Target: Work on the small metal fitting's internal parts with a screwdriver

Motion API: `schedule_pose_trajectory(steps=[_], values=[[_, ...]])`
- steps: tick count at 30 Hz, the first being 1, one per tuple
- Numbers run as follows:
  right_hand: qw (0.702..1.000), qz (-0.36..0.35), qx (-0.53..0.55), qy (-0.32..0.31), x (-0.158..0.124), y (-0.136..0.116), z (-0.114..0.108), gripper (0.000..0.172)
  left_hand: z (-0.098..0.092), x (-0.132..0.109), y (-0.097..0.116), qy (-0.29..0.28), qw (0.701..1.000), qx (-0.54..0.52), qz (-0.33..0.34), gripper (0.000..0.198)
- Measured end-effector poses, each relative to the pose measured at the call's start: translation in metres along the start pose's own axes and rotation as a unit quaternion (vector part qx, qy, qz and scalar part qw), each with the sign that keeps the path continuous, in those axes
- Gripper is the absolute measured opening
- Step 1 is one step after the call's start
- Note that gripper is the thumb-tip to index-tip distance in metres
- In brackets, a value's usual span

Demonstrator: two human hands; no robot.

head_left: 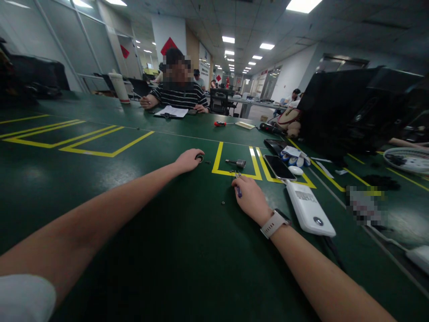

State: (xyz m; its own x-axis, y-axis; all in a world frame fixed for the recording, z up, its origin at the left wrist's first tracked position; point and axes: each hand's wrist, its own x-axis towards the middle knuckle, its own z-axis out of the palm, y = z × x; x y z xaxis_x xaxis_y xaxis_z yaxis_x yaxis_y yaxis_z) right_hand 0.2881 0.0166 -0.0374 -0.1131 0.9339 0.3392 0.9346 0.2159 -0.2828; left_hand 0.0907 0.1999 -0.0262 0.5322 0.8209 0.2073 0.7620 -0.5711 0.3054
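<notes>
No writing can be read. The label on the white power bank (310, 208) is blurred, and the red diamond signs (168, 45) on the far wall are too small to make out.

The tall white bottle (119, 87) across the green table (100, 188) is opaque, so its contents are hidden. The black bag (351, 112) on the right is cut off at the frame edge.

The left hand (189, 160) lies curled on the table. Its thumb and forefinger seem to pinch a black ring (199, 157), though the ring is tiny here. The right hand (251, 199), with a pale watch (275, 222) on its wrist, closes its fingers around a blue-handled tool (237, 190), whose tip points into the yellow taped box (217, 161). A small metal part (237, 163) lies inside that box. A dark washer (223, 203) sits just beside the right hand, and a phone (279, 167) lies near the power bank. A person in a striped shirt (177, 96) sits opposite with papers (171, 112).
</notes>
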Motion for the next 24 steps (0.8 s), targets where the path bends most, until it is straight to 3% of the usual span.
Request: schedule_pose_trajectory(steps=[7, 12, 16, 20, 24], values=[[1.0, 0.005, 0.013, 0.0, -0.001, -0.001, -0.002, 0.021, 0.016, 0.016, 0.008, -0.003, 0.998, -0.061, 0.002, 0.035], [0.999, 0.019, 0.035, 0.011, -0.001, -0.002, -0.002, 0.02, 0.014, 0.018, 0.018, -0.025, 0.995, -0.089, 0.032, 0.032], [0.998, 0.019, 0.06, 0.015, -0.002, -0.002, -0.002, 0.02, 0.01, 0.015, 0.025, -0.007, 0.994, -0.097, 0.046, 0.036], [0.994, 0.027, 0.099, 0.022, -0.001, 0.002, -0.001, 0.02, 0.004, -0.005, 0.027, 0.068, 0.99, -0.105, 0.071, 0.038], [0.988, 0.033, 0.152, 0.012, -0.001, 0.007, -0.002, 0.023, -0.009, -0.049, 0.031, 0.108, 0.978, -0.111, 0.142, 0.033]])
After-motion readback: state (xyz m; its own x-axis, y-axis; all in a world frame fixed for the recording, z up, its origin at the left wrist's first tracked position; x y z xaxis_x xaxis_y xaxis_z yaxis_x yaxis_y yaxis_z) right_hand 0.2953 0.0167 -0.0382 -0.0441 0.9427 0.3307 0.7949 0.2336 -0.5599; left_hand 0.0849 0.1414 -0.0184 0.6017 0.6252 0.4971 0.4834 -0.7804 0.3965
